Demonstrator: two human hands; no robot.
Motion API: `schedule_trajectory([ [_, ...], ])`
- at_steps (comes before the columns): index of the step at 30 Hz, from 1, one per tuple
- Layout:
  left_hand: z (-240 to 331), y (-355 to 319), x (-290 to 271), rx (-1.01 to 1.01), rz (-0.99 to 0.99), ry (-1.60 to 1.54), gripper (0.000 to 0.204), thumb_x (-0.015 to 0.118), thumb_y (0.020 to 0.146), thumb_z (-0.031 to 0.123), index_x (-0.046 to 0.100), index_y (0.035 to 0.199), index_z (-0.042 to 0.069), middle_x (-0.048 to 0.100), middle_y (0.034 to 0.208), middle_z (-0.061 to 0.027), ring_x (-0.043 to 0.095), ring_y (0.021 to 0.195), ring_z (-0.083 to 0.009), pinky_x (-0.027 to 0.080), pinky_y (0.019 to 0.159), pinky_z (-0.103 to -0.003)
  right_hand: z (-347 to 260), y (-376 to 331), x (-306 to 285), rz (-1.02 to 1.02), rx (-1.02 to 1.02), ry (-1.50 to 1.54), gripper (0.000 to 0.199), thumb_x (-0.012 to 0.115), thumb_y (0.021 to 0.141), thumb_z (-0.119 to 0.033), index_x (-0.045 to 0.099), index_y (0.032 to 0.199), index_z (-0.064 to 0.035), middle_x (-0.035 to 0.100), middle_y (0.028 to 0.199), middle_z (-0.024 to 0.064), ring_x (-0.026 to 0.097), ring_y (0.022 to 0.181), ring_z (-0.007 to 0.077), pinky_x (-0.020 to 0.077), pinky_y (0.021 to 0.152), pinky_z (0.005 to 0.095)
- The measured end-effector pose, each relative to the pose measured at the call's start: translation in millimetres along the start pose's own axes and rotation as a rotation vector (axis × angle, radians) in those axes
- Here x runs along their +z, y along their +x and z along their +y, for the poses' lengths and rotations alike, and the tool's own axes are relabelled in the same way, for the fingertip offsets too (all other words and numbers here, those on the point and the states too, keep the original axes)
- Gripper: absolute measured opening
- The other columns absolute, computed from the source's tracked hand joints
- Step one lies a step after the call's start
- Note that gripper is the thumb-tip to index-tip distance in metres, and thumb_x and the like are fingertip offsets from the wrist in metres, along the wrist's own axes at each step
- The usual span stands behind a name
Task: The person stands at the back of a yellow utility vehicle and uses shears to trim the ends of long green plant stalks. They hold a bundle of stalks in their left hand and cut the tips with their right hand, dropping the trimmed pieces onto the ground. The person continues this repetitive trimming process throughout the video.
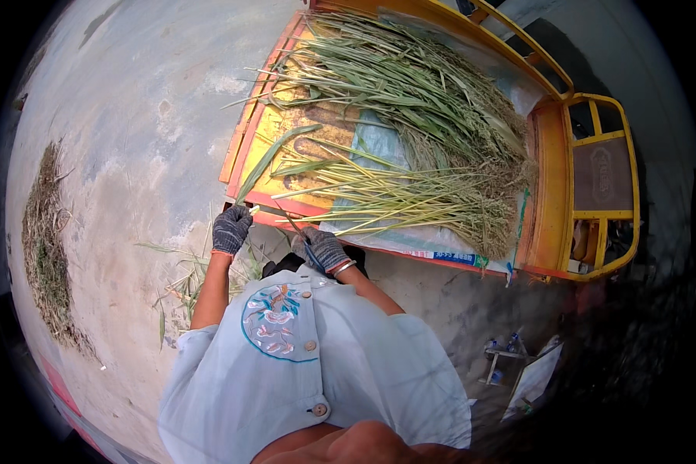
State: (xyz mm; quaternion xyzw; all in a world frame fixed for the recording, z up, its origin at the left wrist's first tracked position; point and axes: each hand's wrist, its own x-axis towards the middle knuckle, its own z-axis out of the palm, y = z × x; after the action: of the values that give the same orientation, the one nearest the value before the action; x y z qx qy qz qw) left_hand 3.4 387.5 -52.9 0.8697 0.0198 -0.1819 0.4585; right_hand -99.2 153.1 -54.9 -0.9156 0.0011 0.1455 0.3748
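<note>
My left hand (pixel 232 230), in a dark striped knit glove, is closed around a short plant stalk. A pale stalk end (pixel 255 209) pokes out beside the thumb, and a long green leaf (pixel 273 160) reaches up from the grip over the cart bed. My right hand (pixel 327 249), gloved alike, is closed on scissors with a blue handle; their dark blades (pixel 290 220) point spread toward the left hand. Just beyond the hands, trimmed yellow-green stalks (pixel 379 185) lie with bushy seed heads to the right. Behind them is a thicker pile of leafy stalks (pixel 410 77).
The stalks rest on an orange-yellow cart bed (pixel 267 127) partly covered by pale sheeting (pixel 379 139). A yellow metal frame (pixel 632 193) rises at its right. Leaf scraps (pixel 182 290) litter the concrete beside my left arm. A dried plant heap (pixel 46 247) lies far left.
</note>
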Motion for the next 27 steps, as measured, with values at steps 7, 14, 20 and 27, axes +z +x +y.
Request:
schedule_trajectory([
  [7, -65, -13, -59, -0.330, 0.120, 0.829, 0.051, 0.065, 0.069, 0.034, 0.058, 0.108, 0.002, 0.053, 0.113, -0.0229, 0.048, 0.109, -0.0330, 0.039, 0.092, -0.038, 46, -77, -70, -0.133, 0.239, -0.213, 0.041, 0.056, 0.076, -0.036, 0.055, 0.105, -0.0073, 0.060, 0.093, 0.0183, 0.057, 0.088, 0.0336, 0.0439, 0.080, 0.0424],
  [14, -11, 28, 23, -0.180, 0.083, 0.734, 0.038, 0.063, 0.069, 0.040, 0.064, 0.077, 0.003, 0.061, 0.078, -0.0213, 0.058, 0.078, -0.0369, 0.045, 0.071, -0.044, 176, -147, -84, -0.216, 0.397, -0.530, 0.026, 0.046, 0.081, -0.027, 0.060, 0.096, -0.0106, 0.062, 0.089, 0.0158, 0.059, 0.085, 0.0327, 0.0460, 0.075, 0.0431],
  [20, 47, 49, 93, -0.008, 0.005, 0.417, 0.030, 0.067, 0.067, 0.032, 0.062, 0.076, 0.003, 0.062, 0.074, -0.0171, 0.060, 0.071, -0.0324, 0.046, 0.066, -0.041, 257, -113, -91, -0.134, 0.269, -0.571, 0.021, 0.049, 0.077, -0.026, 0.061, 0.091, -0.0158, 0.062, 0.090, 0.0121, 0.059, 0.086, 0.0286, 0.0450, 0.075, 0.0423],
  [27, 76, 21, 116, -0.069, 0.034, 0.558, 0.029, 0.066, 0.070, 0.032, 0.063, 0.078, 0.004, 0.063, 0.076, -0.0162, 0.061, 0.074, -0.0312, 0.047, 0.067, -0.039, 309, -69, -109, -0.081, 0.237, -0.541, 0.024, 0.047, 0.080, -0.026, 0.062, 0.093, -0.0133, 0.061, 0.097, 0.0134, 0.058, 0.091, 0.0283, 0.0459, 0.076, 0.0397],
])
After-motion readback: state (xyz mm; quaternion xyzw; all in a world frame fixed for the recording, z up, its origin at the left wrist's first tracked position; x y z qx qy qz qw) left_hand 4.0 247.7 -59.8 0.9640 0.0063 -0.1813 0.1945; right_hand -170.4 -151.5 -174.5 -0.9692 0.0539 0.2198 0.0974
